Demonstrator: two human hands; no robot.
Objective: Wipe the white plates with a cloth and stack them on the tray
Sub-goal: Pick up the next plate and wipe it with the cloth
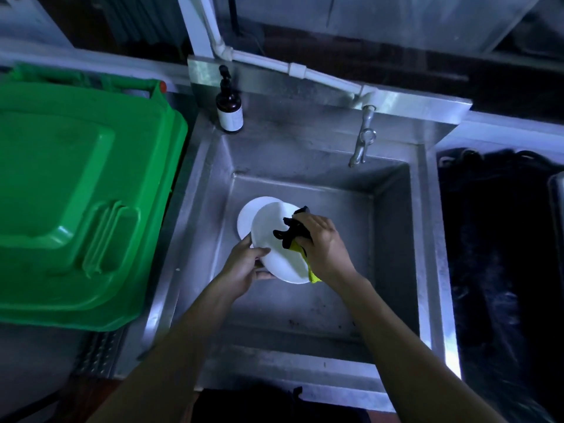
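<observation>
Leftmost, a green bin [76, 193]. Over the sink [393, 239], the left hand [244, 267] grips the tilted plate [279, 254] by its near-left rim; the right hand [323, 242] clutches the cloth [293, 233] against its upper-right face. A second plate [247, 218] lies behind. Bottle [229, 108] label unreadable; no tray visible.

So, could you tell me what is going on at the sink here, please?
A person is wiping a white plate over the steel sink. The left hand grips the plate's edge, while the right hand holds a black and yellow cloth against its face. A second white plate lies behind it in the basin. No tray is in view.
</observation>
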